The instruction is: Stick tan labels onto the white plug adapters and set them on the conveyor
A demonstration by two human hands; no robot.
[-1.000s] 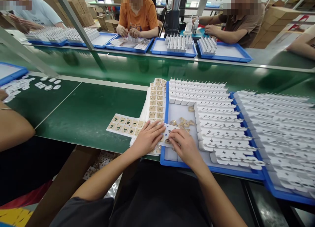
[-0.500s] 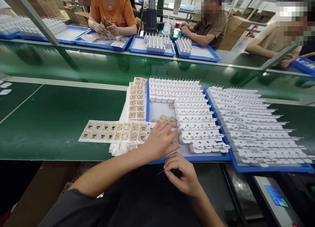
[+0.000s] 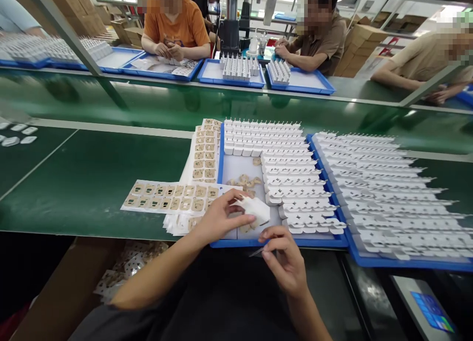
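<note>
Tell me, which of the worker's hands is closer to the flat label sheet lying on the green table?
Left. The left hand sits just beside the label sheet; the right hand is lower, off the tray's front edge.

One head-worn camera looks forward and down from close above the blue tray [image 3: 281,242] at lower centre, facing co-workers across the green belt [image 3: 111,104] along the top.

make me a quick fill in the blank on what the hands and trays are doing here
1. The left hand holds a white ____ over the blue tray.
2. The right hand pinches a thin ____ sliver.
3. The sheet of tan labels lies on the ____ table.

Missing words: charger plug; metal; green
</note>
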